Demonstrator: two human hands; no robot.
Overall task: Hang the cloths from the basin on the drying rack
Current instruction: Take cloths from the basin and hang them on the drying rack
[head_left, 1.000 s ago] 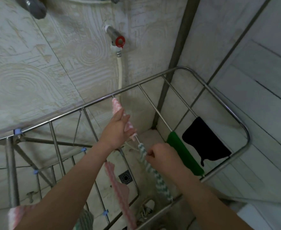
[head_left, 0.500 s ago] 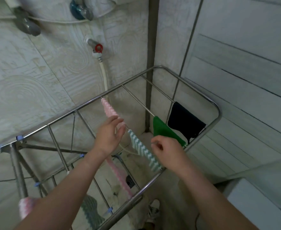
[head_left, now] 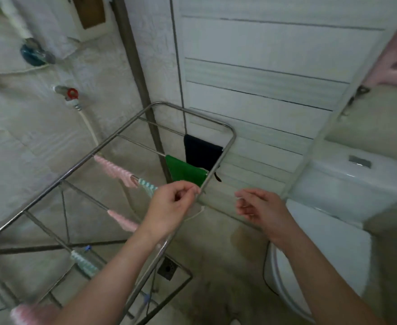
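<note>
Rack [head_left: 232,134] of bare metal tube stands in a tiled corner, beside a white toilet [head_left: 333,184]. On its far rails hang a black cloth [head_left: 202,152] and, just in front of it, a green cloth [head_left: 185,171]. The next rail carries a pink cloth [head_left: 115,170] and, touching its near end, a teal-striped cloth [head_left: 147,185]. A nearer rail holds a second pink cloth [head_left: 122,221], and a lower one a second teal-striped cloth [head_left: 83,262].

The left hand [head_left: 171,205] is over the near end of the first teal-striped cloth, its fingers curled and its fingertips [head_left: 196,190] by the rack's front rail. Whether it pinches the cloth I cannot tell, as the hand hides that end. The right hand [head_left: 258,207] hangs clear of the rack on the toilet side, fingers loosely curled and holding nothing.

On the wall behind are a tap with a red handle [head_left: 72,93] and a white hose [head_left: 88,123] running down from it. A drain [head_left: 168,268] sits in the floor under the rack.
</note>
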